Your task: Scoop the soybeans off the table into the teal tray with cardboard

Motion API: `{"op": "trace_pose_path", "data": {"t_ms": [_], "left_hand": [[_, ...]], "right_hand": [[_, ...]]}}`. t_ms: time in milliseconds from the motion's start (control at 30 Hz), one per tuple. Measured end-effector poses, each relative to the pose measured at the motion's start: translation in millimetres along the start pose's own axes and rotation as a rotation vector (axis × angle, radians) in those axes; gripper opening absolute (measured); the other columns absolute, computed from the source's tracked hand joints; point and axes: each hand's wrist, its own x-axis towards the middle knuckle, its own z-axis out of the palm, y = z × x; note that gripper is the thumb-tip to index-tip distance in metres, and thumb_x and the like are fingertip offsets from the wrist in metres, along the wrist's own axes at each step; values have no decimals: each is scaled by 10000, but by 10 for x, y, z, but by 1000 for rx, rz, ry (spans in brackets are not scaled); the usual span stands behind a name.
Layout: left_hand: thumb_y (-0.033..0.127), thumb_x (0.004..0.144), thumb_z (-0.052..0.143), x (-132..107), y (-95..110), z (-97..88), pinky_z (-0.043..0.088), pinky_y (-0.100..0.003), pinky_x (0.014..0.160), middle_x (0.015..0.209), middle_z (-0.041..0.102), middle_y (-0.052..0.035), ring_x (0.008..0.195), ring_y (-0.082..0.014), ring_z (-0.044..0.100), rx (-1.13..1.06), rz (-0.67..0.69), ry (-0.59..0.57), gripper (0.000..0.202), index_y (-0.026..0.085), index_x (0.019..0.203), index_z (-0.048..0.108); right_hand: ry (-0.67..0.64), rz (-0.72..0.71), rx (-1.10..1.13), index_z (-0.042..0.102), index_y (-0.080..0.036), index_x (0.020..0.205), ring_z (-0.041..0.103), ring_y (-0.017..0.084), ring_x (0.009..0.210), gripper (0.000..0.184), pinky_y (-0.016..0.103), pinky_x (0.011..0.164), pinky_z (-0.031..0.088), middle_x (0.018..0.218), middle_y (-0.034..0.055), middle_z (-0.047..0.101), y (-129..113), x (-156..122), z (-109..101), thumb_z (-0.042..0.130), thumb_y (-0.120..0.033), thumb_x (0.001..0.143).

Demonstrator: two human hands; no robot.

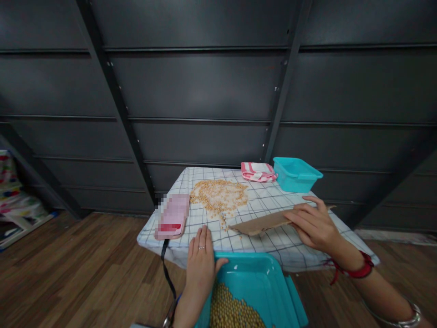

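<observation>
My right hand (312, 223) grips a strip of brown cardboard (261, 223), held low over the checked cloth on the table. Its far left tip lies close to a few loose beans. My left hand (201, 257) is stretched out, fingers together and flat on the cloth's front edge, the thumb at the rim of a turquoise tub (247, 258). Many greenish-yellow beans (232, 307) fill the tub's lower left part. On the cloth, pale yellow beans (208, 189) are spread around a patch of whitish grains (223, 196).
A pink phone (174, 214) lies at the table's left, a black strap (165, 264) hanging below it. At the back right are a folded red-and-white towel (258, 172) and a small turquoise basin (297, 175). Behind stands a dark panelled wall (201, 86).
</observation>
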Motion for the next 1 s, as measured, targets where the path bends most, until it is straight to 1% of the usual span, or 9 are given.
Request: {"op": "trace_pose_path", "data": {"t_ms": [100, 267, 467, 600, 800, 900, 1000], "left_hand": [[651, 734, 377, -1, -3, -7, 412, -420, 887, 1229, 533, -193, 1123, -295, 489, 0, 1, -3, 781, 53, 1234, 423], [636, 736, 402, -1, 9, -19, 405, -424, 892, 1226, 532, -201, 1133, -298, 476, 9, 3, -14, 778, 35, 1229, 423], [654, 729, 381, -3, 15, 0, 406, -430, 888, 1223, 530, -208, 1132, -302, 473, 16, 0, 2, 805, 23, 1228, 422], [648, 735, 375, -8, 4, 3, 403, -427, 893, 1232, 525, -203, 1136, -298, 473, -5, 5, -4, 798, 42, 1255, 399], [653, 733, 374, 4, 12, -28, 411, -418, 886, 1223, 536, -196, 1125, -297, 486, 17, 5, 6, 787, 38, 1219, 438], [655, 726, 382, 6, 12, -30, 412, -423, 886, 1228, 530, -202, 1130, -300, 481, 9, 4, 2, 801, 33, 1229, 424], [656, 727, 376, 3, 8, -19, 413, -432, 883, 1228, 529, -205, 1133, -304, 478, 0, 5, 2, 812, 30, 1243, 406]], "right_hand": [[-1, 13, -9, 545, -176, 931, 539, 163, 690, 236, 434, 844, 364, 667, 16, 617, -9, 11, 19, 443, -43, 765], [5, 18, -25, 534, -183, 919, 542, 159, 686, 235, 425, 832, 365, 679, 9, 628, -15, 49, 50, 419, -37, 774], [2, -24, -9, 535, -178, 927, 537, 159, 681, 234, 429, 832, 368, 688, 16, 630, -8, 72, 13, 427, -42, 771], [25, -5, -6, 539, -181, 922, 536, 160, 679, 229, 425, 828, 372, 678, 13, 624, -13, 78, 5, 440, -47, 765], [2, -14, -25, 534, -169, 905, 534, 159, 688, 248, 421, 827, 378, 663, 13, 613, -17, 81, 56, 403, -12, 764], [21, -7, -14, 530, -161, 915, 532, 157, 691, 239, 423, 826, 380, 673, 17, 613, -22, 74, 59, 411, -13, 770], [-4, -1, -4, 531, -160, 927, 535, 160, 703, 225, 436, 834, 374, 696, 23, 621, -36, 70, 54, 422, -29, 779]]}}
